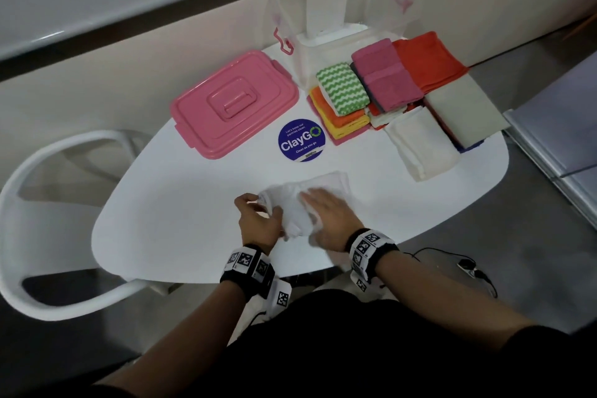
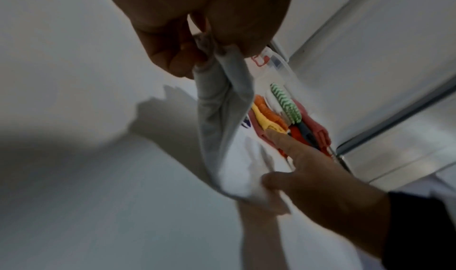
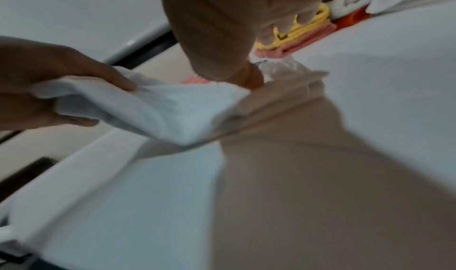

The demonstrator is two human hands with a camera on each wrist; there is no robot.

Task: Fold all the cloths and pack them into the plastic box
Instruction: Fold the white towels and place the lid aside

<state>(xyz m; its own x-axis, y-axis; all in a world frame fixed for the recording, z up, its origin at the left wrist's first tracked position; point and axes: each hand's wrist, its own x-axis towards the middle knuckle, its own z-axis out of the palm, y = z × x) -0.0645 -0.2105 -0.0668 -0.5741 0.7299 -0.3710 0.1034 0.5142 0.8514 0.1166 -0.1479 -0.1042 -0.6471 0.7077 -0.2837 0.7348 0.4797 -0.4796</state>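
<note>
A white cloth (image 1: 297,203) lies partly folded near the front edge of the white table (image 1: 181,210). My left hand (image 1: 261,203) pinches its left edge and lifts it off the table; the left wrist view shows that pinch (image 2: 204,53) on the bunched cloth (image 2: 222,137). My right hand (image 1: 315,207) lies flat on the cloth's right part, fingers straight, thumb at the fold. In the right wrist view the cloth (image 3: 160,106) stretches from the left hand (image 3: 74,83) to my right thumb. The clear plastic box (image 1: 323,42) stands open at the back.
A pink lid (image 1: 232,103) lies at the back left beside a round blue sticker (image 1: 300,139). Stacks of folded cloths fill the back right: green zigzag (image 1: 342,87), pink (image 1: 387,74), red (image 1: 426,61), grey (image 1: 465,110), white (image 1: 420,142). A white chair (image 1: 64,203) stands left.
</note>
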